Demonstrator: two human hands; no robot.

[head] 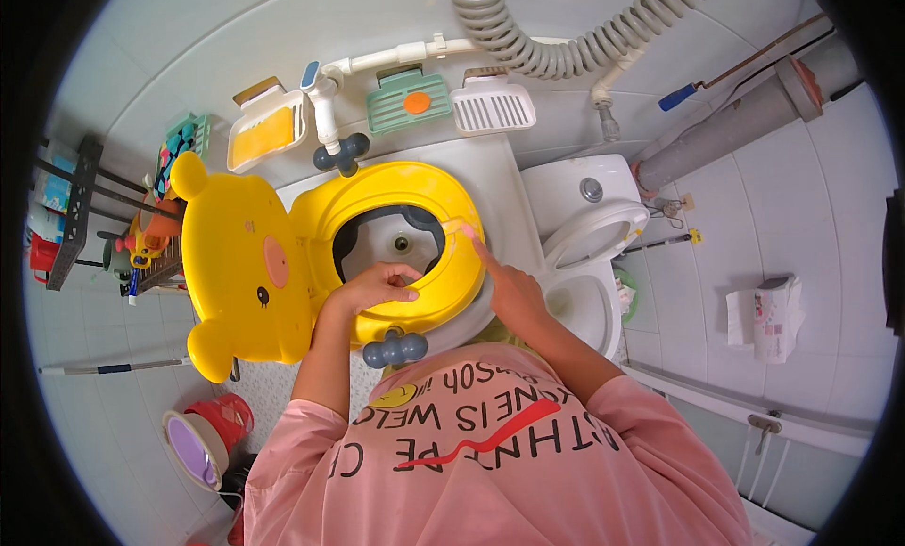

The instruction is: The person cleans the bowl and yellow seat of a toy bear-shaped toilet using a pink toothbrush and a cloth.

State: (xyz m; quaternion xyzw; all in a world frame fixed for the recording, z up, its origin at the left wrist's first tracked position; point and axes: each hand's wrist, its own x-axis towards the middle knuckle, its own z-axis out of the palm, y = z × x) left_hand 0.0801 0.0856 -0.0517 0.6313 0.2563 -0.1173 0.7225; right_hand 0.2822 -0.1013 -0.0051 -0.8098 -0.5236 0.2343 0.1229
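Observation:
A yellow child's potty seat (463,291) rests over a white washbasin (385,253), whose drain shows through the ring. Its raised bear-shaped lid (237,270) stands to the left. My left hand (378,288) grips the near inner rim, thumb on top and fingers curled into the opening. With index finger extended and the others curled, my right hand (512,284) touches the seat's right side. At that fingertip is a small pink spot (469,230); what it is, I cannot tell. Dark grey handles (394,348) stick out at the near and far sides.
Behind the basin are a white faucet pipe (325,111) and soap racks (409,102), one holding a yellow sponge (263,136). A toilet (576,193) stands right. Left are a black shelf (74,214) and a bucket (192,450). A coiled grey hose (537,55) hangs above.

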